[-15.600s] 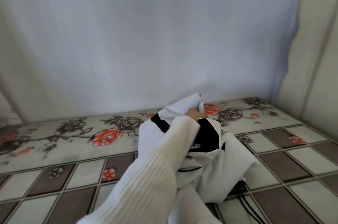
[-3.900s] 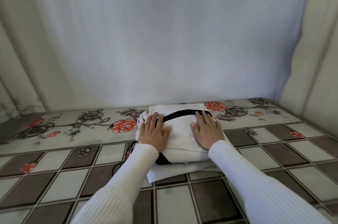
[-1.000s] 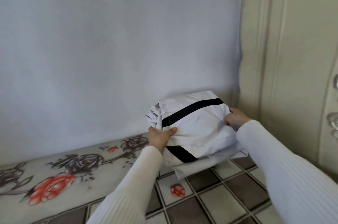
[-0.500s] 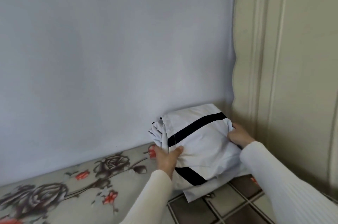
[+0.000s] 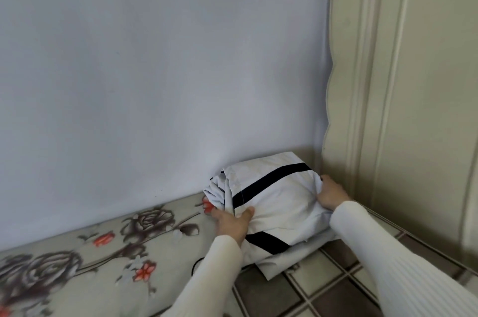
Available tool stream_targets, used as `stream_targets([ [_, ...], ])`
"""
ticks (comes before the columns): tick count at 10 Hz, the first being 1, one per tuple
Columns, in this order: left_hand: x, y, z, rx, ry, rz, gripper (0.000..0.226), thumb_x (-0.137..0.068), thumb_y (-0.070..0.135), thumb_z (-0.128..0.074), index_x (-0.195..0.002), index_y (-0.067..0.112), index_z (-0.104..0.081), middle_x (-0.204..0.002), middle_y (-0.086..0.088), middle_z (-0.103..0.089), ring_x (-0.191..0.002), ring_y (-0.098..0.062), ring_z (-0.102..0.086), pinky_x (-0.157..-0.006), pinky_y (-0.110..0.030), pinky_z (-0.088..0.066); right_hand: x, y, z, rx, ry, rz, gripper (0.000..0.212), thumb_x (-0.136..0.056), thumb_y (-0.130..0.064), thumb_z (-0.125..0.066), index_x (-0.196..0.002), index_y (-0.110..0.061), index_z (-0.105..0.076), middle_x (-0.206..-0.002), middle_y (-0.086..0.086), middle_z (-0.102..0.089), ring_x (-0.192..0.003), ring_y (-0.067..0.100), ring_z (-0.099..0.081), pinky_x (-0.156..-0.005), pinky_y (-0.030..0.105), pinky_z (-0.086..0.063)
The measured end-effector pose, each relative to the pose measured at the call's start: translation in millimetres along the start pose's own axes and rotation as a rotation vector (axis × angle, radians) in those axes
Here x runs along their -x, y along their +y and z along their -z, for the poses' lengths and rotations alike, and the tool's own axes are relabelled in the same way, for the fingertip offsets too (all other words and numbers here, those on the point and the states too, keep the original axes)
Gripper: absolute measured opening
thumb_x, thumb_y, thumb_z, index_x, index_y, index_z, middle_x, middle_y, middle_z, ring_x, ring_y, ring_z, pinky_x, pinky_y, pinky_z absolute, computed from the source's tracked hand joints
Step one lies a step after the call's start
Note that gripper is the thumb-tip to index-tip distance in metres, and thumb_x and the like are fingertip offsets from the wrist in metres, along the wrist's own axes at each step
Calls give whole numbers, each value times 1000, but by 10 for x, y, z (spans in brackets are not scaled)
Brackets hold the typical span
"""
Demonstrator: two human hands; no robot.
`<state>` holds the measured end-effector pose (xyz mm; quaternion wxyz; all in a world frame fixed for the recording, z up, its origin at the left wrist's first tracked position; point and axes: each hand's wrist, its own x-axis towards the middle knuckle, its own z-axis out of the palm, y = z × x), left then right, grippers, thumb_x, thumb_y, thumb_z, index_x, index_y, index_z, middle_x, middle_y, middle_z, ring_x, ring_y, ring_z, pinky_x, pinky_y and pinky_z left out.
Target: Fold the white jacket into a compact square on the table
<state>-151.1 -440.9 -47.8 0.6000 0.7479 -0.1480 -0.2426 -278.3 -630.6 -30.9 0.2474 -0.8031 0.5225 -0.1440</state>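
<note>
Jacket (image 5: 276, 197), white with black stripes and folded into a thick bundle, sits on the table (image 5: 160, 259) in the far right corner, against the grey backdrop (image 5: 165, 71) and just beside a cream panel (image 5: 403, 99). Left hand (image 5: 232, 222) grips its near-left edge, thumb on top. Right hand (image 5: 332, 194) grasps the right edge, fingers curled around the fabric. Both sleeves are white ribbed knit.

The white jacket (image 5: 276, 197), folded into a thick squarish bundle with black stripes crossing it, is lying on the table (image 5: 129, 252) in the far right corner, its loose layered edges bunching at the left and one flap sticking out underneath.
</note>
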Motion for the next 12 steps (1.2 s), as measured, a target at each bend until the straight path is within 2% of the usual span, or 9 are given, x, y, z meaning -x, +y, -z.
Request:
stream_targets([
  [1,96,96,23,-118,40,31,104,-83,41,-65,-148,4,7,-153,-23,-11,-143,-35,-15,-117,-41,-17,143,-98,69,267,140,63,49,-95,-14,-38,-143,-11,-27,-145,18,-38,-134,35,-37,-109,43,-31],
  [2,148,191,60,-329,71,-133,96,-86,46,-57,-150,8,4,-157,-18,2,-146,-34,1,-120,-42,-6,231,-270,149,294,178,206,60,-94,-17,-40,-149,-16,-17,-154,11,-25,-141,31,-26,-113,44,-24],
  [3,182,264,13,-571,50,-430,72,-95,45,-40,-151,16,-5,-160,-7,6,-148,-24,9,-120,-37,-1,282,-432,95,243,94,328,59,-96,-30,-37,-151,-24,-13,-158,5,-16,-144,28,-19,-114,46,-20],
  [4,189,167,-64,-861,-20,-559,61,-99,45,-26,-152,23,-5,-160,0,10,-148,-19,12,-120,-36,3,315,-432,-101,217,-45,315,60,-97,-48,-28,-151,-35,-5,-161,-3,2,-149,22,-3,-116,48,-11],
  [6,151,-155,-92,-1111,-107,-492,62,-99,45,-18,-151,23,8,-158,1,20,-146,-20,19,-120,-39,9,318,-182,-412,254,-45,318,62,-96,-55,-19,-147,-40,14,-159,-7,16,-148,14,13,-118,44,4],
  [9,207,-78,13,-1192,-235,-454,66,-99,47,-20,-151,19,8,-158,1,21,-146,-20,20,-121,-39,8,438,-239,-413,387,-44,256,64,-97,-53,-13,-148,-29,18,-159,-3,18,-148,17,11,-119,44,0],
  [10,220,79,172,-1144,-276,-456,62,-100,41,-25,-152,17,-2,-160,2,11,-148,-17,10,-121,-39,-1,541,-424,-251,432,-114,194,63,-99,-47,-18,-152,-22,8,-161,1,6,-149,23,-3,-117,45,-13],
  [11,283,260,359,-1085,-252,-486,52,-100,34,-29,-149,15,-23,-159,-2,-16,-146,-21,-17,-117,-40,-16,632,-654,-131,480,-107,187,54,-99,-34,-28,-148,-14,-22,-154,7,-27,-138,27,-33,-109,40,-29],
  [12,341,478,569,-981,-178,-457,39,-99,30,-30,-129,15,-50,-134,-14,-53,-123,-31,-49,-103,-38,-36,743,-916,37,508,-115,214,42,-96,-22,-35,-136,-15,-45,-141,5,-48,-127,25,-48,-102,35,-38],
])
